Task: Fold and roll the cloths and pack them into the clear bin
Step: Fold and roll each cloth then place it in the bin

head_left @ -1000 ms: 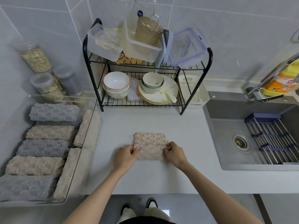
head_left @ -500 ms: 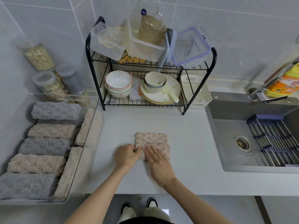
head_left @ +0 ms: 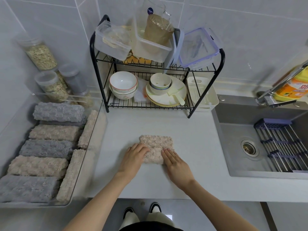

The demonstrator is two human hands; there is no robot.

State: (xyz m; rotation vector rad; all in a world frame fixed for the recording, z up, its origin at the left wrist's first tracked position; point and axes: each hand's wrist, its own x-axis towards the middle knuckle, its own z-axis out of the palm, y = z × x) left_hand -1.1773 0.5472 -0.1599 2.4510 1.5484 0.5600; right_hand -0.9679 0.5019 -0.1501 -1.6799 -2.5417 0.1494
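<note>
Beige cloth [head_left: 156, 144] lay on the table [head_left: 196, 140], near the front edge and in front of the black dish rack [head_left: 99, 67]. It was folded into a narrow band, and the near part was bunched thicker than the flat far part.

Left hand [head_left: 133, 158] sat palm down at the cloth's left end with its fingers bent over the thick near part. We could not tell whether they pinched it or only rested there.

Right hand [head_left: 177, 163] lay flat on the cloth's right end, fingers straight and together, pressing down and gripping nothing.

Clear bin [head_left: 95, 140] stood at the table's left end, well apart from the cloth. Inside we saw grey and beige rolled cloths [head_left: 53, 132] lying in a column, with more beige rolls along the right wall.

Sink [head_left: 233, 144] was set in on the right, with a roll-up drying rack [head_left: 283, 145] across its far side.
</note>
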